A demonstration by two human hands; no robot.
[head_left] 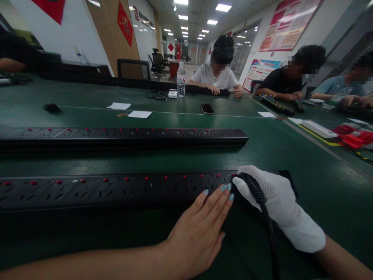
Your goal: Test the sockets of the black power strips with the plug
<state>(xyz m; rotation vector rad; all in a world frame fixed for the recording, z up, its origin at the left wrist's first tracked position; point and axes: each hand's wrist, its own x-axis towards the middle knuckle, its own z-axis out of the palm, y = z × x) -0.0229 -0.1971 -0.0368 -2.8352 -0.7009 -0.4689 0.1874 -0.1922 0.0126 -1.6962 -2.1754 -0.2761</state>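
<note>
Your gloved right hand (276, 198) is clamped on a black plug (251, 186) at the near socket strip (175, 190); your left hand (198, 229), flat and unclenched, touches the strip.

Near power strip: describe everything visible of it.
The near strip is long and black, perhaps plastic or metal, with a row of slotted sockets and red buttons or lights along its far side. It lies flat on the green table, sockets up, its left end out of view. The left hand seems to touch its near side; near its right end, the gloved right hand holds a plug against it, how far in is hidden.
</note>
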